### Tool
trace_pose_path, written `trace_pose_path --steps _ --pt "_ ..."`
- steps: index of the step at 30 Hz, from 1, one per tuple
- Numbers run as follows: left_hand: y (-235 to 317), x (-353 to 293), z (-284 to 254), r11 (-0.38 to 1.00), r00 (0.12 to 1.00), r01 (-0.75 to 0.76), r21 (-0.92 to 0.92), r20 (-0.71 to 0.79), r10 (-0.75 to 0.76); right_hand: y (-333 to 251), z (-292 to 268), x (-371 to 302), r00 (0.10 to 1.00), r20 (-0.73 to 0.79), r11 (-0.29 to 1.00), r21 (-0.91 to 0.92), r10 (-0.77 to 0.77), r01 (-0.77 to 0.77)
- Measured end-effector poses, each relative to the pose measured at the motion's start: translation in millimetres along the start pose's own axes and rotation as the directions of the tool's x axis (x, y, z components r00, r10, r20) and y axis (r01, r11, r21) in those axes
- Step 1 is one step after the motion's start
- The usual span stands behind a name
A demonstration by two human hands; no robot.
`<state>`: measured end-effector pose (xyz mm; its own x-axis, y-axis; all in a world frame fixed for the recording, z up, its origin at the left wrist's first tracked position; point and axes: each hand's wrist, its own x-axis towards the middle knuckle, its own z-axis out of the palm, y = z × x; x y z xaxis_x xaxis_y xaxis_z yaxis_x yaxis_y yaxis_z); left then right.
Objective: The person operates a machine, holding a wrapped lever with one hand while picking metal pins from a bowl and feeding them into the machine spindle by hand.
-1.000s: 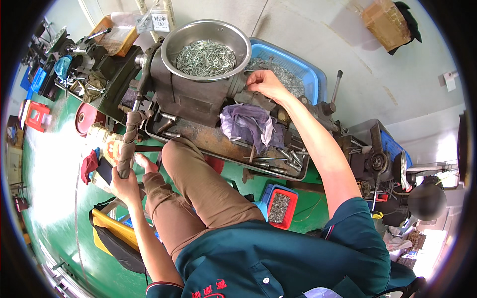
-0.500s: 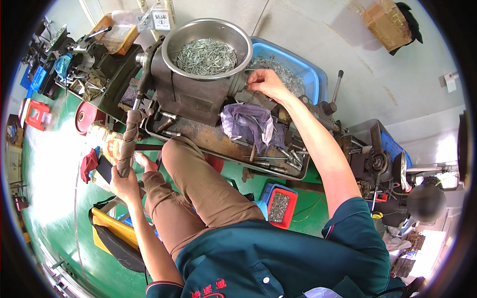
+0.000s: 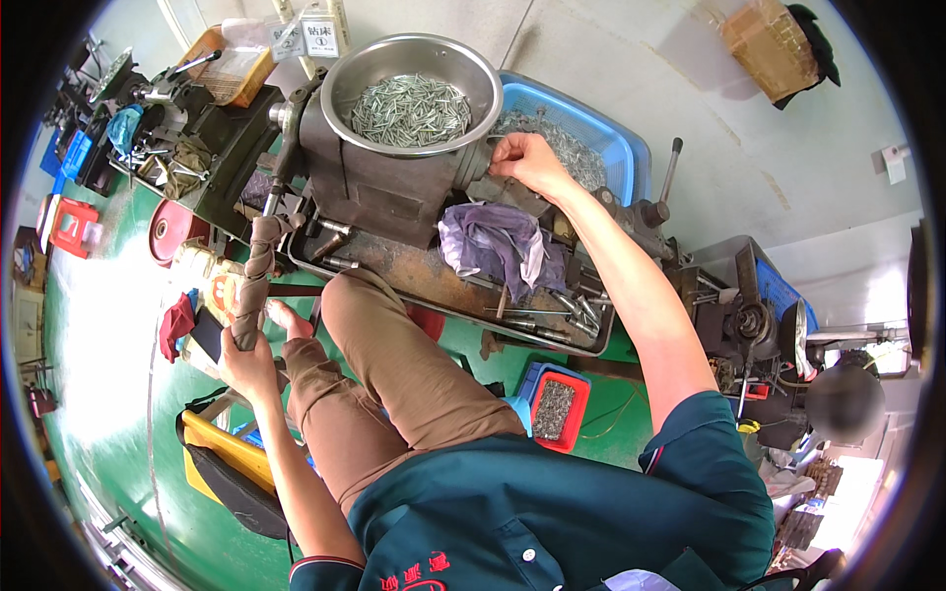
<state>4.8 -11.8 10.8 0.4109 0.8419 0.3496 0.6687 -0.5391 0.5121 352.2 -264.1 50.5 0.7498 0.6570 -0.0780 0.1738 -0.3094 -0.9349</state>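
My left hand (image 3: 246, 366) is wrapped round the lower end of a cloth-wrapped lever (image 3: 254, 286), which rises to the left end of a dark machine (image 3: 370, 187). At the machine's right end, my right hand (image 3: 530, 163) has its fingers pinched together close to the spindle nose (image 3: 475, 165); whatever they hold is too small to make out. On top of the machine sits a steel bowl (image 3: 340, 118) with many small metal pins (image 3: 412, 110) in it. Below my right hand lies a crumpled purple-grey rag (image 3: 493, 246).
A blue basket (image 3: 621, 138) with metal shavings stands behind my right hand. The machine tray (image 3: 394, 271) holds several metal tools (image 3: 581, 310) at its right. A red bin (image 3: 574, 419) of small parts is on the green floor. A yellow stool (image 3: 202, 473) is at the lower left.
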Motion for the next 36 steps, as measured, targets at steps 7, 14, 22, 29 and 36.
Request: trace_pose_path --steps 7,14,22,29,36 --pt "-3 2 0 0.999 1.000 -0.006 0.039 0.005 0.006 -1 1 0 1.000 -0.023 1.000 -0.013 -0.005 0.004" --pt "-8 8 0 0.999 1.000 -0.014 0.046 0.014 0.013 5 1 2 1.000 -0.024 1.000 -0.006 -0.015 0.015" --pt "-8 10 -2 0.999 0.999 -0.025 0.042 0.025 0.023 7 2 2 0.999 -0.027 0.999 0.000 -0.037 0.037" --pt "-12 9 2 0.998 1.000 -0.019 0.062 -0.018 0.020 3 3 -1 0.999 -0.014 0.999 -0.038 -0.032 0.032" --pt "-9 9 0 0.998 1.000 -0.010 0.056 0.006 0.009 2 3 -1 1.000 -0.009 0.998 -0.055 -0.030 0.030"
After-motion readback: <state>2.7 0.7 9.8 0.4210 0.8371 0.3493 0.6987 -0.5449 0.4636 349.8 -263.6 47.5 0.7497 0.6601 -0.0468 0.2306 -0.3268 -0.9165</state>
